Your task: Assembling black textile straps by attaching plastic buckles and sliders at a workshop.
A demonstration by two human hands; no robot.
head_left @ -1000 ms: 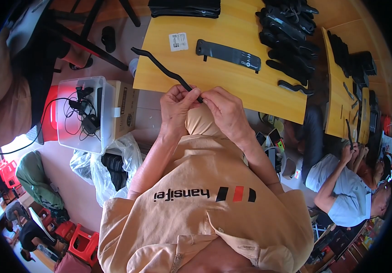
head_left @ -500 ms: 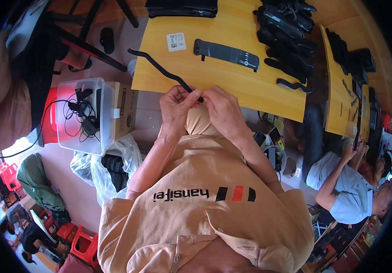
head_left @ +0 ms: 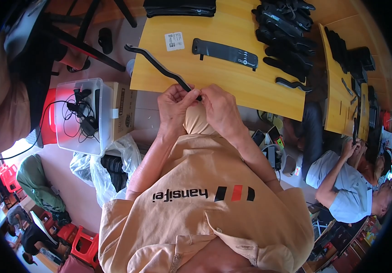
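A long, wavy black strap (head_left: 157,66) runs from my hands up and left over the table's near edge. My left hand (head_left: 176,104) is closed on its lower end, thumb on top. My right hand (head_left: 221,108) pinches the very tip beside it, and the fingers hide what is there. Beyond my hands, a flat black strap (head_left: 225,53) with small tabs and pale printing lies on the yellow table (head_left: 246,93). A white label (head_left: 174,41) rests to its left. A curved black piece (head_left: 294,84) lies at the right, below a heap of black straps (head_left: 287,34).
Folded black pieces (head_left: 180,8) are stacked at the table's far left. A clear bin (head_left: 68,144) of cables and a cardboard box (head_left: 125,107) stand left of me, above a plastic bag (head_left: 98,179). At right, a co-worker in light blue (head_left: 337,182) works at another table (head_left: 337,123).
The strap has turned slightly, and more of its edge shows. Both hands keep their grip in almost the same place. The whole view has shifted a little.
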